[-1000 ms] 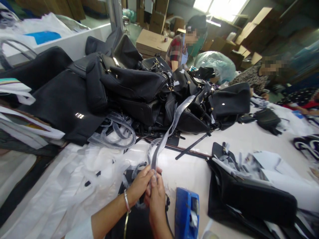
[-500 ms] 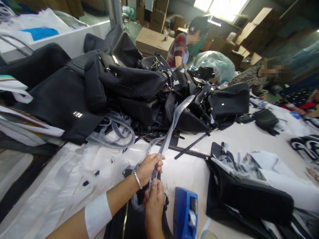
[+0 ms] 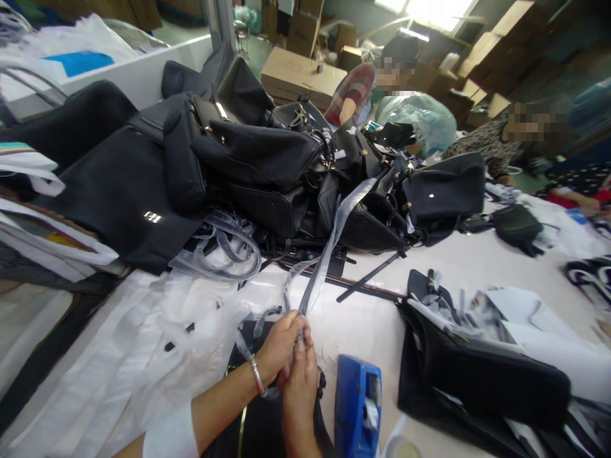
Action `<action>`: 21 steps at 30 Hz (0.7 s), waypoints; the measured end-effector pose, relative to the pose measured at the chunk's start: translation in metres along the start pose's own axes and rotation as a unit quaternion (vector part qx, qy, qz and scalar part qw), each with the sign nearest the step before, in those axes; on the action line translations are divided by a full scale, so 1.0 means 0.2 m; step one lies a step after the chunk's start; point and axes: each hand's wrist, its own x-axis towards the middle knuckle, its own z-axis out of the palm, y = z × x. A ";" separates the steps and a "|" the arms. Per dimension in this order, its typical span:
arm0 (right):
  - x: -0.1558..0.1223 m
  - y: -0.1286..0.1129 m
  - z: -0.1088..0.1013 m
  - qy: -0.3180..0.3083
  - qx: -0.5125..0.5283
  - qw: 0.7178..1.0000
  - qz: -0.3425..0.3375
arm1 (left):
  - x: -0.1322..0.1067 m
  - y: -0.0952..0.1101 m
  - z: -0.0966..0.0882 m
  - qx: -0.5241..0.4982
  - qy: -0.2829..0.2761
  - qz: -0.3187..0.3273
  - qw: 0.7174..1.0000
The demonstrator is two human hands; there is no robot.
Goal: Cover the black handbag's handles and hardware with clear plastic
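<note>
My left hand [image 3: 280, 343], with a silver bangle at the wrist, is closed around a strap in clear plastic wrap [image 3: 329, 248]. My right hand [image 3: 300, 388] is closed on the same wrapped strap just below, its fingers touching the left. The strap's free end rises away from me and lies across the pile of black bags. Beneath my hands is a black bag [image 3: 262, 420] with a gold-toned zip, partly hidden by my arms. A blue tape dispenser [image 3: 357, 407] stands just right of my right hand.
Black handbags [image 3: 258, 156] are heaped along the back. Another black bag [image 3: 496, 375], stuffed with paper, lies at the right. White wrapping strips [image 3: 114, 362] cover the left side, with coiled plastic-wrapped straps [image 3: 229, 248] behind them. Other people [image 3: 351, 95] are across the table.
My left hand has slid down the strap toward my right hand, so the two now meet. The view has shifted slightly, and a person across the table has leaned to the right.
</note>
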 end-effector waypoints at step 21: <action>0.03 -0.22 0.09 -0.162 -0.149 0.966 -0.136 | 0.11 0.48 -0.08 -0.037 -0.108 0.187 0.976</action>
